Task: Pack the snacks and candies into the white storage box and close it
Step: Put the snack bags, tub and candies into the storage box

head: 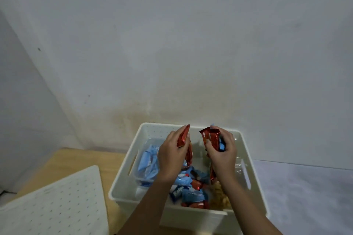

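Observation:
The white storage box (122, 183) stands open on the table, with blue and red wrapped candies (188, 191) heaped in its near half and light blue packets (148, 162) along its left side. My left hand (171, 155) hovers over the box, shut on red candy wrappers (183, 137). My right hand (222, 152) is beside it, shut on a bunch of red wrappers (213, 137) with a blue one tucked in. Both hands are over the far half of the box. The white perforated lid (55, 204) lies flat at the lower left.
A pale wall rises right behind the box. The wooden tabletop (82, 158) shows to the left of the box, and a pale grey surface (305, 187) lies to its right. Yellowish snacks (219, 194) lie in the box's near right corner.

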The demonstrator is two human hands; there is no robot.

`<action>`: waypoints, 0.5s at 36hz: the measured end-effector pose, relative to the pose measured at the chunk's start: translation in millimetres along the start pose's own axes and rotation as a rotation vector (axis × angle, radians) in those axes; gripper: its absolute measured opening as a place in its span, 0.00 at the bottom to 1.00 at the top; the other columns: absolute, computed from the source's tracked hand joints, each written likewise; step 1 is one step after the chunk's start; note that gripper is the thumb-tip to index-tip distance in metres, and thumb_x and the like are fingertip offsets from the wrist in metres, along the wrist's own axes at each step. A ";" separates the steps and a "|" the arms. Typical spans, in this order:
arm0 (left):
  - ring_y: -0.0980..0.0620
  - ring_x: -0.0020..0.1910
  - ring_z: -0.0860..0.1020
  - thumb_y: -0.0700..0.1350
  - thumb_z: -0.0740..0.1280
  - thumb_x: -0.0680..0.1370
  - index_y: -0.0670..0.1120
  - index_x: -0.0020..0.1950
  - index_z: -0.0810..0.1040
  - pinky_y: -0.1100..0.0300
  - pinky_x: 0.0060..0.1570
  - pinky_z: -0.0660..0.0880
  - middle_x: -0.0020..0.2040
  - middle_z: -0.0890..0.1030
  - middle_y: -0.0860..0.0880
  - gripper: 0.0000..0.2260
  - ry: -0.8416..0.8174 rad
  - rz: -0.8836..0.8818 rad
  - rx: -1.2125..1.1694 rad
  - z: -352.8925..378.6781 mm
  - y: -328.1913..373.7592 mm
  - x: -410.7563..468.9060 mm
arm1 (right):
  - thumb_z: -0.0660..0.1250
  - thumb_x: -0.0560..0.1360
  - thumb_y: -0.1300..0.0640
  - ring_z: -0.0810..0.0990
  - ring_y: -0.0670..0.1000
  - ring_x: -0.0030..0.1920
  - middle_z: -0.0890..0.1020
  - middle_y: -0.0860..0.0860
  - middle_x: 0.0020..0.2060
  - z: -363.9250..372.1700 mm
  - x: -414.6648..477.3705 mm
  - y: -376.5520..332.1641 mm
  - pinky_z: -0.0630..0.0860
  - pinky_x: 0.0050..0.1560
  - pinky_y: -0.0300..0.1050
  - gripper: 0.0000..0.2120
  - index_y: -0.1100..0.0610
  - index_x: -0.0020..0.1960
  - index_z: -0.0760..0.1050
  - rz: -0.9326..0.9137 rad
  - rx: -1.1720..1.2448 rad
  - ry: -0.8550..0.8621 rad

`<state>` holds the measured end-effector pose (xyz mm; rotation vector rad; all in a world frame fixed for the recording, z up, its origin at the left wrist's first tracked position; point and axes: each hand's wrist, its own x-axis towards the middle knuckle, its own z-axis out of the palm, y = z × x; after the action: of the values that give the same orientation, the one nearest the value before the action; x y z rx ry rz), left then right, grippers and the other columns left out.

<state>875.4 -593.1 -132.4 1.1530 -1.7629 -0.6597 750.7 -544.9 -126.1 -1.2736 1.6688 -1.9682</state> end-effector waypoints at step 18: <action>0.60 0.53 0.75 0.50 0.64 0.78 0.54 0.62 0.76 0.63 0.56 0.72 0.56 0.78 0.54 0.13 -0.217 -0.210 -0.122 10.5 -50.0 8.7 | 0.70 0.72 0.63 0.74 0.34 0.50 0.73 0.51 0.57 30.9 -15.6 26.0 0.72 0.45 0.22 0.21 0.49 0.61 0.72 0.186 -0.097 -0.151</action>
<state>886.0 -622.5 -173.7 1.2296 -1.7657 -1.0382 774.4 -562.7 -157.8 -1.2169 1.7573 -1.6615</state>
